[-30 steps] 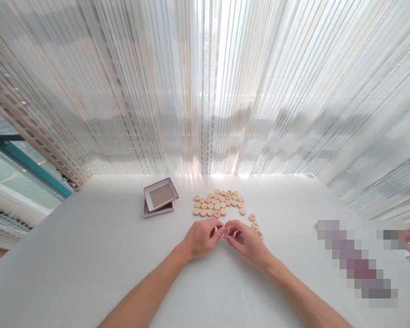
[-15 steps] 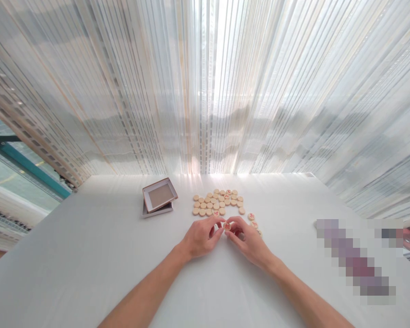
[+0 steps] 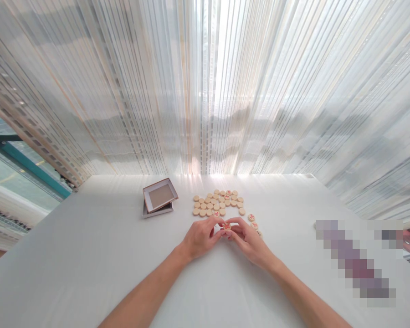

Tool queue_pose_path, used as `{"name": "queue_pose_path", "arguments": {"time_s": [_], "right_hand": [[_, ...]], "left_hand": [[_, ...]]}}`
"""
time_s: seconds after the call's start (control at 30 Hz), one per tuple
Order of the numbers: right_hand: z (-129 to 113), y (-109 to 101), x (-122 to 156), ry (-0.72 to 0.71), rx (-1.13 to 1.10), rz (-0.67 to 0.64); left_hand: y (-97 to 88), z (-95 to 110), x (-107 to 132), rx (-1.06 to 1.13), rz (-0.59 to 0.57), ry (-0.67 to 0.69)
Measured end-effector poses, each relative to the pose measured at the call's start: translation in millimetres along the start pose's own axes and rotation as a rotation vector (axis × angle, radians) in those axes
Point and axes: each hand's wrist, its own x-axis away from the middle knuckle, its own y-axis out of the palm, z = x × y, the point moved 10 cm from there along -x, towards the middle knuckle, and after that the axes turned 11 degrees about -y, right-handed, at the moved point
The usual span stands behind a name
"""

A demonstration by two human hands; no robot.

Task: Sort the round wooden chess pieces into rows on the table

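"What's between your hands?"

"A round wooden piece (image 3: 227, 226), face up, with a red character. My left hand (image 3: 201, 238) pinches its left edge between thumb and forefinger, and my right hand (image 3: 248, 239) pinches the right edge likewise. I can't tell whether it touches the table (image 3: 71, 250)."

"And around it?"

"Just beyond my fingers, a cluster of blank discs (image 3: 202, 206) lies in uneven rows. One red-marked disc (image 3: 216, 213) sits at its near edge, and two more red discs (image 3: 227, 197) at its far side. Beside my right hand there's a short slanting line of pieces (image 3: 254, 225): two red, then a dark one partly hidden by my hand."

"Farther out?"

"Left of the cluster, an open shallow tray (image 3: 161, 196) lies askew on a grey box (image 3: 157, 213). Well off to my right is a pixelated patch (image 3: 357, 262); I can't tell what it covers. Pale, streaky sheeting (image 3: 205, 91) hangs behind the table's far edge."
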Motion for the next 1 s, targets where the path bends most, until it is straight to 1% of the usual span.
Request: {"name": "queue_pose_path", "arguments": {"time_s": [0.23,0.43,0.6,0.83,1.0], "right_hand": [[3.6,0.3,-0.3,0.011,-0.074,0.0],[2.9,-9.1,-1.5,0.03,-0.024,0.09],[2.1,-11.2,-2.4,0.052,-0.061,0.12],[8.6,-11.9,-1.0,0.088,-0.063,0.128],[4.4,-12.0,-2.0,0.093,-0.039,0.129]], "left_hand": [[3.7,-3.6,-0.4,-0.046,0.009,0.001],[4.0,-2.6,0.3,-0.048,0.026,0.033],[4.2,-1.5,0.9,-0.047,0.031,0.05],[2.0,0.0,1.4,-0.036,0.049,0.058],[0.2,4.2,3.4,-0.028,0.056,0.088]]}}
